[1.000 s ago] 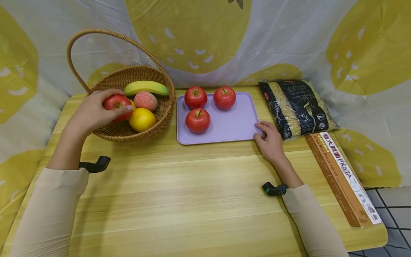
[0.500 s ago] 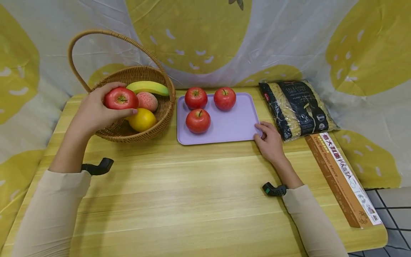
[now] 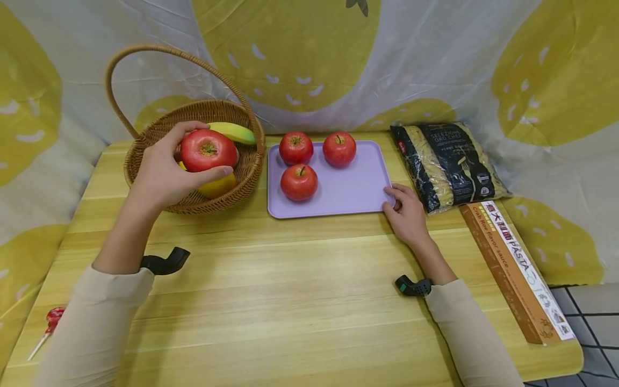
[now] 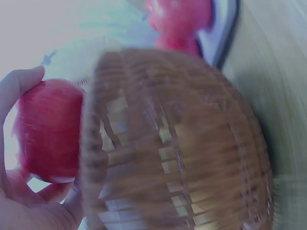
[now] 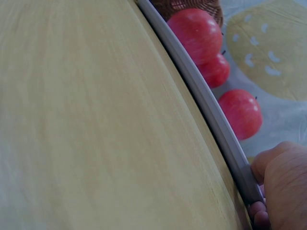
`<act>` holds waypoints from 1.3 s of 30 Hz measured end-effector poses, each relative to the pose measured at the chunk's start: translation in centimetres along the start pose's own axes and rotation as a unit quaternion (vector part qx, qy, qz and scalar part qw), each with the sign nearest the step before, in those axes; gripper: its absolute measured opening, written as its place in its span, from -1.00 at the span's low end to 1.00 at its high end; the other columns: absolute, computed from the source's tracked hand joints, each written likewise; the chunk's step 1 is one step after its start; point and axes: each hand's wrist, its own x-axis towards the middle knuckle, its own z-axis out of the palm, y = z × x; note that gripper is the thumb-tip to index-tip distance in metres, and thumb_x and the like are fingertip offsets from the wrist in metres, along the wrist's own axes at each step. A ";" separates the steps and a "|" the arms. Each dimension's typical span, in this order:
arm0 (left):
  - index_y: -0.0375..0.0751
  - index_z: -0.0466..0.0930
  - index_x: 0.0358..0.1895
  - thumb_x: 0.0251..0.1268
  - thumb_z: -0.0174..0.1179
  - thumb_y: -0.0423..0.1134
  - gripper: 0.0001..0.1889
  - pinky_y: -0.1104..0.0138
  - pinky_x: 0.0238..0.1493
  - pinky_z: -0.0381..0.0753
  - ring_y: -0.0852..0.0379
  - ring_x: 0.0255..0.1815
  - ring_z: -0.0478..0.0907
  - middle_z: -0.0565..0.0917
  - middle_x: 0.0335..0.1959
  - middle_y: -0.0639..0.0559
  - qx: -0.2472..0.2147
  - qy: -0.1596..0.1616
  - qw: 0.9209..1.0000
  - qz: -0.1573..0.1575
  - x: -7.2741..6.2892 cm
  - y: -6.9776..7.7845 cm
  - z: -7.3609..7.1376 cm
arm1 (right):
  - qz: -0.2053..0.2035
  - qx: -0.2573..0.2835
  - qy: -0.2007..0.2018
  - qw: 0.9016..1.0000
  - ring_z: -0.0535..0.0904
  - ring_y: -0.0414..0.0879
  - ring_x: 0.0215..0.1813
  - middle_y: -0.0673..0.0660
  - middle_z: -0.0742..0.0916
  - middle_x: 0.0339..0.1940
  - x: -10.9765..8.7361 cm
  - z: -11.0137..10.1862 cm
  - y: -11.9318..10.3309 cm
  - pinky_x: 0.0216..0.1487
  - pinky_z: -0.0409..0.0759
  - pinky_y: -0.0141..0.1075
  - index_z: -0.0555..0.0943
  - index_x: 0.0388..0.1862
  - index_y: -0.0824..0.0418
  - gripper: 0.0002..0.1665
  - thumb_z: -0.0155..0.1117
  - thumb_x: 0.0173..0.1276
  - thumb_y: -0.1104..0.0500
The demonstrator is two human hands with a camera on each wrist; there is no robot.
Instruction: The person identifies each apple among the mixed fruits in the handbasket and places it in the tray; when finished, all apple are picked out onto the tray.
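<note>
A red apple [image 3: 210,149] is gripped between the thumb and fingers of my left hand [image 3: 164,166], over the wicker basket [image 3: 242,188]. In the left wrist view the same apple [image 4: 50,129] shows beside the blurred basket wall [image 4: 192,139]. Inside the basket a banana [image 3: 234,132] and a yellow lemon-like fruit [image 3: 217,187] show, partly covered by the held apple. My right hand [image 3: 408,214] holds the right edge of the lilac tray [image 3: 350,188], its thumb and fingers at the rim. Three red apples [image 3: 299,183] sit on the tray's left and back part.
A bag of penne pasta [image 3: 447,164] lies right of the tray, with a long pasta box [image 3: 519,271] in front of it. A red lollipop [image 3: 52,321] lies at the table's left edge by the left sleeve. The basket's tall handle [image 3: 174,52] arches up behind the left hand.
My left hand has lifted the apple up from among the basket's fruit and carried it right, now covering the pink fruit. The lollipop has come into sight. The right hand and tray stay put.
</note>
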 end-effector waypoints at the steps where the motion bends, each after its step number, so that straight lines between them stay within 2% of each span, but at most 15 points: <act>1: 0.35 0.32 0.49 0.00 0.54 0.26 -0.08 0.07 0.03 0.58 -0.04 0.18 0.51 0.57 0.28 -0.02 -0.006 0.000 1.000 0.008 -0.2 0.3 0.3 | 0.001 0.000 0.000 1.000 0.51 0.01 -0.25 0.31 0.59 0.38 0.0 0.0 0.0 -0.21 0.33 -0.36 0.63 0.29 0.34 -0.51 0.22 0.41 0.24; 6: 0.39 0.38 0.42 -0.01 0.56 0.23 -0.15 0.27 -0.05 0.59 0.10 0.09 0.55 0.60 0.19 0.11 -0.032 -0.009 0.999 0.040 -0.9 2.1 1.5 | 0.002 0.003 0.001 1.000 0.51 0.02 -0.24 0.32 0.59 0.38 0.0 0.0 0.0 -0.21 0.33 -0.38 0.63 0.28 0.35 -0.51 0.23 0.40 0.25; 11: 0.41 0.39 0.39 0.00 0.58 0.19 -0.18 0.21 0.06 0.63 0.17 0.13 0.54 0.58 0.20 0.20 -0.080 -0.037 0.994 0.062 -1.5 4.1 3.0 | 0.001 0.004 -0.002 1.000 0.52 0.02 -0.23 0.32 0.59 0.37 0.1 0.1 0.0 -0.21 0.33 -0.41 0.63 0.29 0.35 -0.51 0.23 0.40 0.24; 16: 0.23 0.37 0.38 0.01 0.61 0.05 -0.17 0.14 0.23 0.60 0.18 0.16 0.54 0.58 0.19 0.17 -0.132 -0.058 0.984 0.102 -1.8 6.6 4.8 | 0.000 -0.001 0.001 1.000 0.50 -0.02 -0.24 0.30 0.60 0.37 0.2 0.1 0.1 -0.21 0.35 -0.36 0.63 0.29 0.34 -0.51 0.22 0.41 0.23; 19: 0.22 0.40 0.35 -0.02 0.63 0.02 -0.18 0.14 0.28 0.57 0.23 0.16 0.55 0.63 0.17 0.21 -0.153 -0.068 0.977 0.131 -1.3 7.5 6.4 | 0.003 0.000 0.000 1.000 0.50 -0.03 -0.24 0.30 0.60 0.38 0.2 0.1 0.1 -0.21 0.34 -0.38 0.63 0.29 0.34 -0.51 0.22 0.41 0.23; 23: 0.35 0.46 0.30 -0.08 0.65 0.08 -0.21 0.21 0.18 0.65 0.30 0.10 0.58 0.63 0.16 0.34 -0.162 -0.076 0.970 0.164 -0.2 7.9 8.8 | 0.005 0.002 -0.002 1.000 0.49 -0.02 -0.24 0.30 0.60 0.38 0.1 0.1 0.1 -0.21 0.33 -0.40 0.63 0.29 0.34 -0.51 0.22 0.40 0.23; 25: 0.41 0.47 0.29 -0.10 0.64 0.16 -0.21 0.23 0.13 0.67 0.31 0.08 0.59 0.63 0.15 0.37 -0.152 -0.077 0.970 0.174 0.4 8.1 9.8 | 0.004 0.003 0.000 1.000 0.49 -0.02 -0.24 0.30 0.60 0.37 0.1 0.1 0.1 -0.21 0.32 -0.40 0.64 0.28 0.34 -0.51 0.22 0.40 0.23; 28: 0.46 0.47 0.32 -0.14 0.61 0.27 -0.17 0.22 0.13 0.67 0.28 0.12 0.55 0.60 0.19 0.36 -0.138 -0.085 0.972 0.170 1.1 8.5 11.2 | 0.003 0.004 0.003 1.000 0.50 0.00 -0.24 0.30 0.60 0.37 0.1 0.0 0.0 -0.22 0.31 -0.43 0.64 0.28 0.34 -0.51 0.22 0.40 0.24; 31: 0.48 0.43 0.37 -0.16 0.57 0.35 -0.12 0.18 0.16 0.64 0.24 0.16 0.51 0.56 0.25 0.32 -0.125 -0.094 0.976 0.149 1.5 9.0 12.6 | 0.000 0.007 0.004 1.000 0.51 0.02 -0.24 0.31 0.60 0.36 0.0 0.0 -0.1 -0.23 0.28 -0.48 0.64 0.28 0.35 -0.52 0.22 0.40 0.24; 35: 0.43 0.40 0.39 -0.14 0.55 0.36 -0.10 0.17 0.20 0.61 0.21 0.16 0.54 0.59 0.23 0.25 -0.133 -0.103 0.978 0.124 2.1 9.4 14.5 | -0.001 0.009 0.002 1.000 0.52 0.03 -0.24 0.32 0.59 0.37 -0.1 -0.1 -0.2 -0.23 0.27 -0.51 0.64 0.28 0.35 -0.51 0.21 0.40 0.24; 39: 0.29 0.32 0.44 -0.02 0.50 0.34 -0.10 0.13 0.26 0.58 0.18 0.20 0.56 0.61 0.22 0.18 -0.139 -0.110 0.978 0.109 2.5 9.6 16.4 | 0.001 0.007 0.001 1.000 0.52 0.04 -0.24 0.32 0.59 0.38 0.0 -0.1 -0.2 -0.23 0.28 -0.50 0.64 0.28 0.36 -0.51 0.21 0.40 0.24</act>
